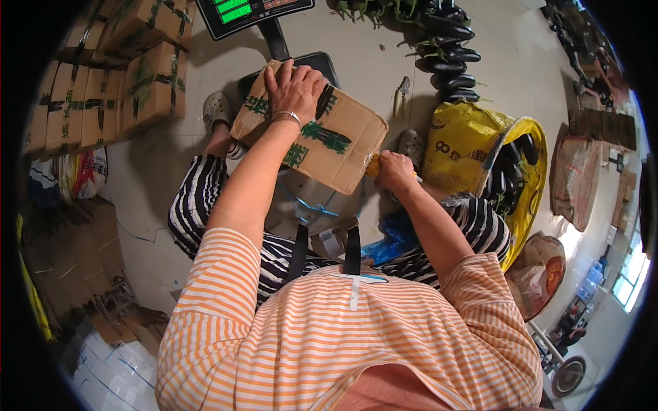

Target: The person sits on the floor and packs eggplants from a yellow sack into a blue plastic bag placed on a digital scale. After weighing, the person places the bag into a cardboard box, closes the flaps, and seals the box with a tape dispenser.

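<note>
A cardboard box (339, 138) with green print and closed flaps lies tilted over the black platform (320, 64) of a digital scale. My left hand (295, 92), with a bracelet at its wrist, rests spread on the top of the box. My right hand (397, 169) is closed around a yellow tape dispenser (374, 165) at the box's right end. The scale's display (234, 11) glows green above the box. Pruning shears (402, 95) lie on the floor to the right of the box.
Eggplants (452, 67) lie in a row on the floor at upper right. More fill a yellow sack (460, 138) by my right knee. Packed cartons (154, 85) are stacked at upper left, flattened cardboard (77, 257) below them. A blue plastic bag (393, 239) lies between my legs.
</note>
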Tool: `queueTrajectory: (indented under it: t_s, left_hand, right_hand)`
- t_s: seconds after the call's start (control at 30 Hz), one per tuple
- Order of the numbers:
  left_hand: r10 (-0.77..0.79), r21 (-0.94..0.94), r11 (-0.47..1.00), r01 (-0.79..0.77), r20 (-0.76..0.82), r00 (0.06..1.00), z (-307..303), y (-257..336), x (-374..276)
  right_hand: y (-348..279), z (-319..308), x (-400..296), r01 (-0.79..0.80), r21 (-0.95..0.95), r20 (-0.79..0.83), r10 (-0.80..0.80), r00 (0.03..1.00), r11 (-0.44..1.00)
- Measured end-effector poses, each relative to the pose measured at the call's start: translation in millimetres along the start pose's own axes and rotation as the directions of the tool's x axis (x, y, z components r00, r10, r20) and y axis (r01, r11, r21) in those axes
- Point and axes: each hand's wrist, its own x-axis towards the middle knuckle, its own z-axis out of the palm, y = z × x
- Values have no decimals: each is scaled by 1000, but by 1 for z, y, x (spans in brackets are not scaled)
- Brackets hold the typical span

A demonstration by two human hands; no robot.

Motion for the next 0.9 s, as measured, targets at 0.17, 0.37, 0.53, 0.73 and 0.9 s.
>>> queueTrajectory:
  t_s: [0.17, 0.37, 0.53, 0.73, 0.9]
  left_hand:
    - [27, 1, 1000, -27, -89, 996, 11, -1, 1]
    - [5, 23, 1000, -5, -35, 999, 4, -3, 1]
    - [41, -40, 998, -47, -143, 989, 12, -9, 2]
    - [38, -51, 998, -44, -124, 992, 18, -15, 20]
    - [65, 11, 998, -64, -105, 992, 17, -23, 27]
  right_hand:
    - [2, 2, 4, -11, -12, 9, 11, 1000, 1000]
    - [-9, 52, 44, 35, 26, 4, -35, 999, 999]
    - [0, 63, 23, 22, 230, 166, -61, 984, 973]
    - [-10, 78, -15, -142, 332, 206, 76, 976, 933]
    - [0, 66, -36, -208, 392, 103, 181, 978, 896]
